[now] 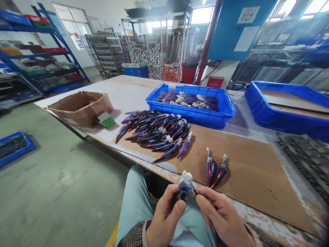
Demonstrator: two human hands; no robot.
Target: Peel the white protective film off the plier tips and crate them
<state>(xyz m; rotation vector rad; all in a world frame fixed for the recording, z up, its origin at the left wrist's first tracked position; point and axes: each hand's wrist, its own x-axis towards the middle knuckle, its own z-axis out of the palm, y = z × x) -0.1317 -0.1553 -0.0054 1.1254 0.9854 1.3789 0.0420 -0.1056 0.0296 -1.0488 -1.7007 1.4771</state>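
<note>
White-ended piece (185, 183) points white end up at lower centre, pinched by the left hand (165, 214), the right hand (223, 211) pinching a dark object (195, 191) beside it.

No wording legible with certainty. Red box (215, 82) by wall, behind table: single row of pale characters, too blurred to read. Upper white sheet (248, 14) on blue cabinet (228, 31): small reddish and dark print in rows, unreadable. Glossy tapered pieces (154, 132) in pile on table: tiny pale lettering along some sides, too small to make out. Green-and-white carton (106, 120) beside cardboard box (82, 108): dark marks on green part, illegible.
</note>
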